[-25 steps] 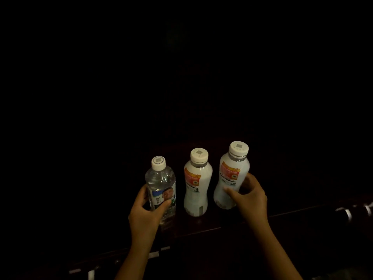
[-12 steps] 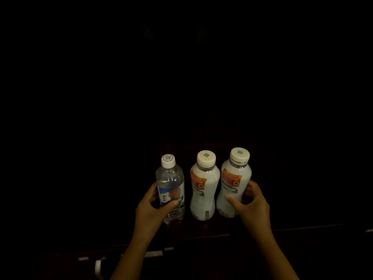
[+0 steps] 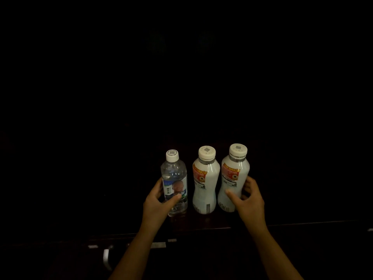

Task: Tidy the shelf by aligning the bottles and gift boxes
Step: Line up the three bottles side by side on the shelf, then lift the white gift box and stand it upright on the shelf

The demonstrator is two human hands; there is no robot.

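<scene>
At six o'clock on the dim shelf (image 3: 201,225), left hand (image 3: 159,201) grasps the water bottle (image 3: 174,184), right hand (image 3: 249,201) apparently grips the outer milk bottle (image 3: 234,178); slide both level with the middle bottle (image 3: 204,182), upright.

Left hand (image 3: 156,201), right hand (image 3: 249,201): both curled, gripping, forearms extended.

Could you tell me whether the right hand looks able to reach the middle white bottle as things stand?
Probably not directly: the right hand is wrapped around the right white bottle, which stands between it and the middle white bottle. It would have to let go first.
</scene>
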